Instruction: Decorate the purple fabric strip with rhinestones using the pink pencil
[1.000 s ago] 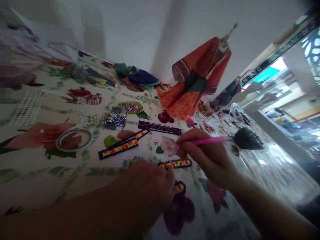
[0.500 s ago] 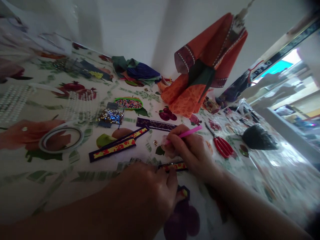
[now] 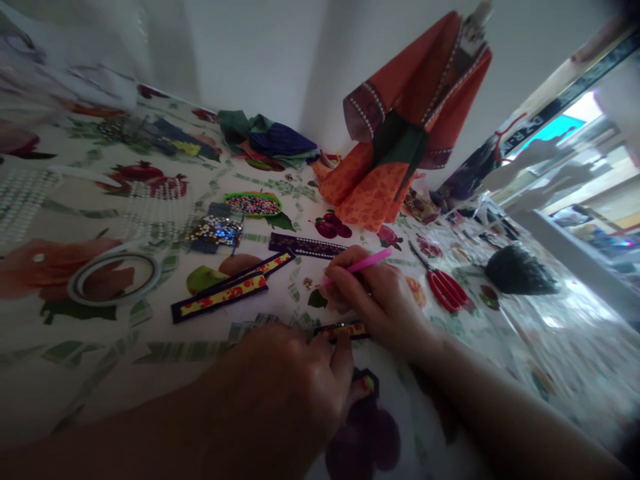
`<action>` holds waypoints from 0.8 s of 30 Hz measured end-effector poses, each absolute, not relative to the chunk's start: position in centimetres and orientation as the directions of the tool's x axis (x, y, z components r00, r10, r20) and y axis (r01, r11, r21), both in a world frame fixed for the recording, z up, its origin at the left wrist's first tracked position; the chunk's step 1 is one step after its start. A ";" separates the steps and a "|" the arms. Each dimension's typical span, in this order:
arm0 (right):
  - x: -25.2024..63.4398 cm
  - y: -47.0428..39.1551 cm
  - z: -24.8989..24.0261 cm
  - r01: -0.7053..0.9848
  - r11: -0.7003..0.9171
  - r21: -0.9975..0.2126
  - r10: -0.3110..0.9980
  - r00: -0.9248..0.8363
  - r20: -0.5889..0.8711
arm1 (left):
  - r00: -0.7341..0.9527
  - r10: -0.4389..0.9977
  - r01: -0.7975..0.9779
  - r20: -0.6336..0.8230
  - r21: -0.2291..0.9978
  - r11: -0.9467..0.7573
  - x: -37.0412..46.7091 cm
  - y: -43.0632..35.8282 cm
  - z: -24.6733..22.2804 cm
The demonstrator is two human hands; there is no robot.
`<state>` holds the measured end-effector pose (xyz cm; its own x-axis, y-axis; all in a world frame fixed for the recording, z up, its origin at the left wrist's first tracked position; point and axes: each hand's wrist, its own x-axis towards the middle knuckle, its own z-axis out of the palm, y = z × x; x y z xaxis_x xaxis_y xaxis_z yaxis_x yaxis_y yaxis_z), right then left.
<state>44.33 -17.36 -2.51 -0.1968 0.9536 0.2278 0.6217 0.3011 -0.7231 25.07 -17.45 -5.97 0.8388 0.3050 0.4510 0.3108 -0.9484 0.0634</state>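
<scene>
My right hand point(image 3: 373, 287) is closed on a pink stick point(image 3: 370, 261), its lower end hidden by the fingers. My left hand point(image 3: 305, 373) presses its fingers on a dark-edged strip with a red and yellow pattern point(image 3: 357, 330); small shiny bits lie on the strip. Another patterned end point(image 3: 370, 382) shows just below those fingers. Left of my hands, two similar strips point(image 3: 225, 299) overlap on the flowered cloth. A purple strip with white beads point(image 3: 305, 246) lies beyond my right hand. Tiny gold beads point(image 3: 308, 284) sit left of the stick.
Red-handled scissors point(image 3: 447, 291) lie to the right, near a black bag point(image 3: 520, 270). On the left are a roll of tape point(image 3: 114, 279), pearl strings point(image 3: 157, 210), sequins point(image 3: 216, 230) and a green-rimmed bead tray point(image 3: 253, 205). An orange garment point(image 3: 395, 140) stands behind.
The view has shifted slightly, so the objects appear a little further left. My right hand and the pink stick have moved slightly left; both hands keep their holds.
</scene>
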 end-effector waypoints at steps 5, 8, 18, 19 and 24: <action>44.3 -17.3 -2.4 0.620 0.299 -0.726 0.954 -0.204 0.219 | 0.846 0.308 0.319 0.435 0.050 -0.946 25.1 -17.5 -5.8; 44.2 -17.2 -2.3 0.632 0.297 -0.716 0.955 -0.204 0.216 | 0.830 0.315 0.327 0.460 0.055 -0.943 25.1 -17.4 -5.8; 44.1 -17.2 -2.5 0.666 0.365 -0.650 0.930 -0.242 0.275 | 0.855 0.299 0.312 0.424 0.041 -0.949 25.1 -17.5 -5.9; 44.0 -17.2 -2.5 0.669 0.372 -0.644 0.928 -0.246 0.281 | 0.856 0.299 0.309 0.422 0.047 -0.950 25.2 -17.5 -5.9; 44.1 -17.3 -2.6 0.667 0.389 -0.635 0.921 -0.255 0.295 | 0.851 0.335 0.333 0.404 0.077 -0.940 25.2 -17.6 -6.0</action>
